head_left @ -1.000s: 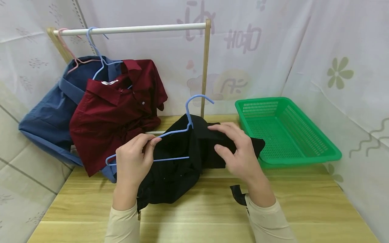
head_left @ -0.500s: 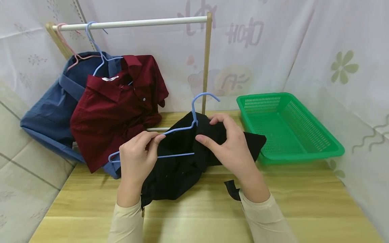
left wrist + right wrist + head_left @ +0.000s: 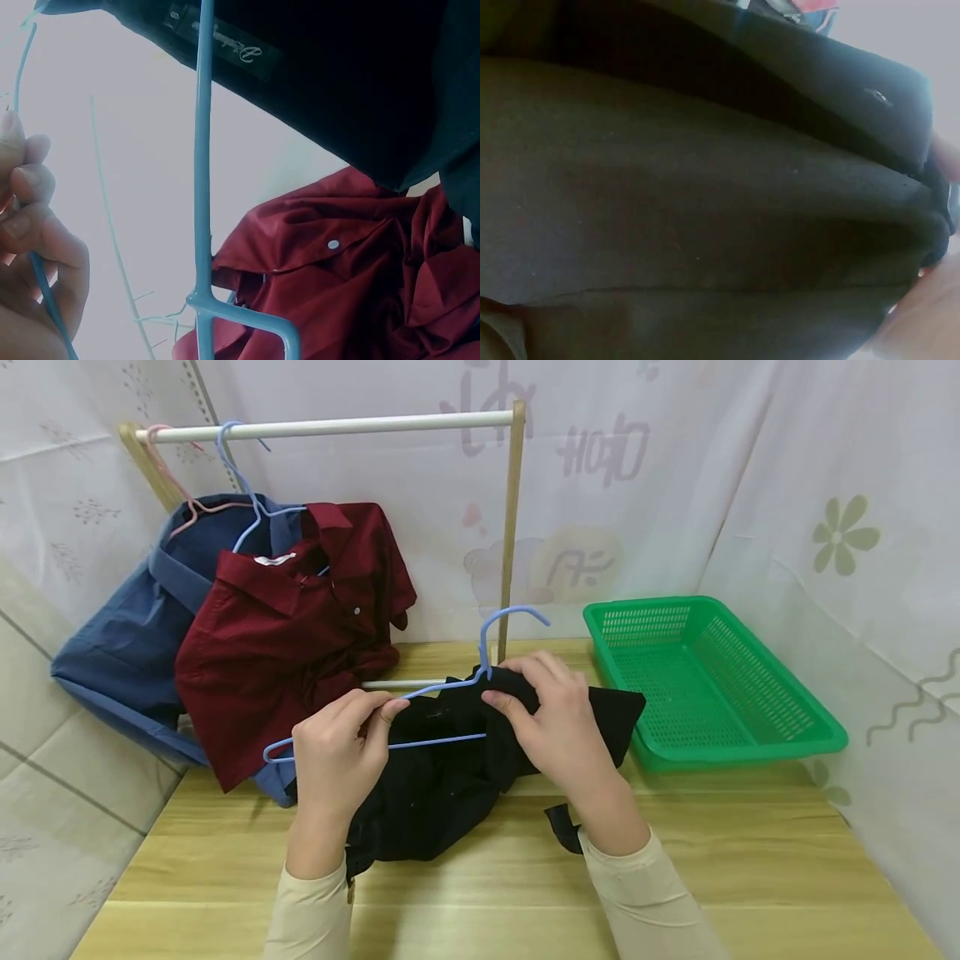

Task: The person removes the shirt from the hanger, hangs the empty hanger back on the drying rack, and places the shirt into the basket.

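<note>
My left hand (image 3: 333, 752) pinches the upper left arm of a blue clothes hanger (image 3: 438, 742), whose hook points up and right. A black shirt (image 3: 427, 814) hangs bunched around the hanger's right side, its lower part low over the table. With thumb and fingers, my right hand (image 3: 566, 735) grips the shirt beside the hook's base. The hanger's right arm is hidden under the cloth. In the left wrist view, a collar label (image 3: 232, 49) shows behind the hanger bar. Black cloth (image 3: 705, 210) fills most of the right wrist view.
A rack with a white rail (image 3: 375, 424) stands at the back left. On it hang a blue shirt (image 3: 120, 643) on a pink hanger and a dark red shirt (image 3: 277, 635) on a blue one. A green basket (image 3: 750, 752) sits at the right on the wooden table (image 3: 480, 910).
My right hand, spread over the shirt a second ago, has moved left and taken hold of the cloth by the hook. The shirt's raised back edge has dropped; the hanger has shifted slightly right.
</note>
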`<state>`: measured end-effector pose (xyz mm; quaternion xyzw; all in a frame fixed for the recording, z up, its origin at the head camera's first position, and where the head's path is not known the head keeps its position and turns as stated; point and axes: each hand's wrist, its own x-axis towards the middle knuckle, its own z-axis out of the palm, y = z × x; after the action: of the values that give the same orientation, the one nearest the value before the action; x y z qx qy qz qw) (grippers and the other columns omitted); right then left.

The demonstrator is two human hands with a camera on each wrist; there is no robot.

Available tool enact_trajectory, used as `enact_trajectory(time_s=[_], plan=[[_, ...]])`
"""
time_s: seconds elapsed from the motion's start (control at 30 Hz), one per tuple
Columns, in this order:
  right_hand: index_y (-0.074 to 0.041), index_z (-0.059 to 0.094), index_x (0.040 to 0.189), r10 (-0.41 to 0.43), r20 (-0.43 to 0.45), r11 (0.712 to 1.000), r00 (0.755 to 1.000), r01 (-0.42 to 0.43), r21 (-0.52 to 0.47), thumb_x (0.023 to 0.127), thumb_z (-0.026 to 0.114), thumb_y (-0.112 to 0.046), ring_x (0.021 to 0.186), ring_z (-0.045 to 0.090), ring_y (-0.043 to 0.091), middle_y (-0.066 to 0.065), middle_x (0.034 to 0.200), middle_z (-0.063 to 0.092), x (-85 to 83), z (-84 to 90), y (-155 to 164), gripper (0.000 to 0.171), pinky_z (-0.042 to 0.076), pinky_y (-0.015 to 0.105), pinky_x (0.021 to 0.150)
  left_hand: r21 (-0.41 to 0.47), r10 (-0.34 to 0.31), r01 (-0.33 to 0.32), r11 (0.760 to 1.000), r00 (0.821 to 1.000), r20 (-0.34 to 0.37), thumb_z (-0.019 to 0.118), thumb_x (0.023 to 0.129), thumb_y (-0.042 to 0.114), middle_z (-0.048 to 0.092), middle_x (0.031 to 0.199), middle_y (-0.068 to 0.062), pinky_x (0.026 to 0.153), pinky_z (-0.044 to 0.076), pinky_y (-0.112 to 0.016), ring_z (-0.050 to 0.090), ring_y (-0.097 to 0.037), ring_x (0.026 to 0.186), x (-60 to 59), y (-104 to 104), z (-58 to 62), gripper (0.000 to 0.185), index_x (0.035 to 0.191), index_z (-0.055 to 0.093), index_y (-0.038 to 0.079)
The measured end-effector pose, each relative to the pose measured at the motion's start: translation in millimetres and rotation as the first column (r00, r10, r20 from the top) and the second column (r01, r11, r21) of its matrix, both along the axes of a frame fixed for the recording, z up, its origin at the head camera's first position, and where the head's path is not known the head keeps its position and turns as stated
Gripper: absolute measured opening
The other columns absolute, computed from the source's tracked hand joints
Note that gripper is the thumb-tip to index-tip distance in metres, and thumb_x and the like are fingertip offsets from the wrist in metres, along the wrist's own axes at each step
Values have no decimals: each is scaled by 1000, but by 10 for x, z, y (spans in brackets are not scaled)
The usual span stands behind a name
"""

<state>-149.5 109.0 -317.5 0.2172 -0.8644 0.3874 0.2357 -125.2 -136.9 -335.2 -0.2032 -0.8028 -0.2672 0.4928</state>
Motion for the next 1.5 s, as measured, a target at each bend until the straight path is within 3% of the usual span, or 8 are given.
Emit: enact_trajectory(time_s=[0.13,0.3,0.67,0.97,1.23,1.33,1.5], plan=[[-7,74,111,-4,-17,1000,1000,3,-19,89,86,-23,111,65,32,9,110,70,-12,-10,4,29,39,49,94,-4,-13,13,1000,1000,-4,85,89,9,66,67,-6,48,34,-26,44,-11,52,-7,9,-8,10,85,78,3],[-7,76,105,20,-45,998,999,-23,-63,87,87,-17,114,62,32,10,113,71,-35,-21,17,24,48,50,100,5,-14,14,1000,1000,-15,85,88,8,65,66,-6,48,32,-24,42,-10,53,-15,-5,4,9,85,78,2],[-4,75,112,18,0,997,1000,-18,-73,92,83,-24,117,62,31,10,113,77,-34,-6,63,29,50,49,104,43,-14,15,999,1000,-18,85,87,5,56,62,-6,51,29,-23,37,-7,56,-10,-136,37,9,85,78,1],[-4,75,114,-16,33,997,999,18,-72,94,82,-24,120,63,33,13,117,76,-62,-36,146,29,49,52,106,93,0,2,996,1000,-30,85,86,1,64,65,-9,56,34,-23,43,-10,58,28,-297,81,8,83,77,-1],[-4,76,114,-23,43,996,999,27,-82,93,83,-21,119,63,34,13,116,77,-106,-105,258,28,46,54,106,125,34,-29,992,999,-38,83,91,9,60,62,-8,58,24,-16,37,-8,58,73,-459,105,14,84,78,-2],[-4,76,112,-23,32,995,999,26,-95,92,83,-19,116,65,34,14,114,77,-122,-109,299,26,48,53,101,140,42,-36,990,998,-44,82,93,12,59,63,-9,59,24,-14,36,-7,58,84,-506,119,17,84,78,-3],[-4,76,106,-35,5,989,999,36,-144,90,85,-14,106,69,30,13,108,78,-131,-122,346,21,52,39,88,172,82,-70,983,994,-65,84,90,10,65,66,-14,65,26,-13,38,-11,61,109,-560,150,13,88,81,-2]])
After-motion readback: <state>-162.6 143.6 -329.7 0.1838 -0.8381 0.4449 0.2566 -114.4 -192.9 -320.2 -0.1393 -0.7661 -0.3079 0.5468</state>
